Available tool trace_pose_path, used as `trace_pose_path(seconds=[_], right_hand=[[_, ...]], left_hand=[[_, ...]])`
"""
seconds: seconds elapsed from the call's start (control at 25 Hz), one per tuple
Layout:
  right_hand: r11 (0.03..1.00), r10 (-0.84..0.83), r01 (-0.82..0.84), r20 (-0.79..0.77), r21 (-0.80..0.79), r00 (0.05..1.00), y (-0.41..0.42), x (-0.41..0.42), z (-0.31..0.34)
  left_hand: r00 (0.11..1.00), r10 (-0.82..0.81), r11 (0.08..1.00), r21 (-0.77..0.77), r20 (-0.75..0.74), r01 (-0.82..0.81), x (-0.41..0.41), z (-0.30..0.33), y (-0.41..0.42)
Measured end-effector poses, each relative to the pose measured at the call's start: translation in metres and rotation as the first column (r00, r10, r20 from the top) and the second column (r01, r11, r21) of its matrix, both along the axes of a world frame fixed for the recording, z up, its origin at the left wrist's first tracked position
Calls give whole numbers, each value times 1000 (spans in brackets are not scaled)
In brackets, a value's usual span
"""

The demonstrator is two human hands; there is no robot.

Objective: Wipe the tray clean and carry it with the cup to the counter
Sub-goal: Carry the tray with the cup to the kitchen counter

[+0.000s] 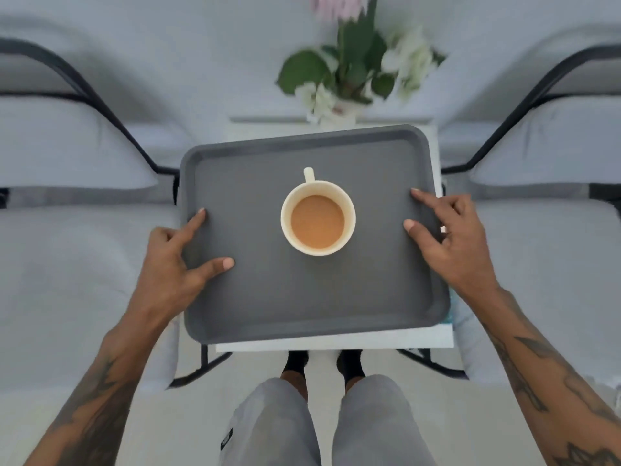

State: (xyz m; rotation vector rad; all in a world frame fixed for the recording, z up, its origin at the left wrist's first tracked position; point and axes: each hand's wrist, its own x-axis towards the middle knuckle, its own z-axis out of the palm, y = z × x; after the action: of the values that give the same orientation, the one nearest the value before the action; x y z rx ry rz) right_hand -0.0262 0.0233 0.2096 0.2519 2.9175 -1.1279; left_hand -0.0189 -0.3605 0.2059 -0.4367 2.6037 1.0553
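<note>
Nearest you: grey trouser legs (279, 428) and dark socks, standing just in front of a small white counter (336, 341). Your left hand (174, 260) grips the left edge of the grey tray (268, 297), thumb and index finger on top, other fingers hidden under the rim. Your right hand (450, 237) grips the right edge the same way, thumb + index on the tray surface. Can't tell if the tray rests on the counter or is lifted off it. The cream cup (318, 217) stands upright at tray centre, full of light-brown drink, handle pointing away from you. Beyond the tray: blurred vase of white and pink flowers (353, 62). Grey cushioned chairs (67, 156) w/ black frames flank both sides.
</note>
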Motion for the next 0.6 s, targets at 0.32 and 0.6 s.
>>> trace_pose_path(seconds=[0.32, 0.6], right_hand=[[997, -68, 58, -183, -60, 981, -9, -39, 234], [994, -60, 38, -215, -104, 975, -16, -56, 352]], left_hand=[[949, 112, 981, 182, -295, -59, -33, 232, -18], [877, 210, 945, 319, -432, -69, -45, 348, -27]])
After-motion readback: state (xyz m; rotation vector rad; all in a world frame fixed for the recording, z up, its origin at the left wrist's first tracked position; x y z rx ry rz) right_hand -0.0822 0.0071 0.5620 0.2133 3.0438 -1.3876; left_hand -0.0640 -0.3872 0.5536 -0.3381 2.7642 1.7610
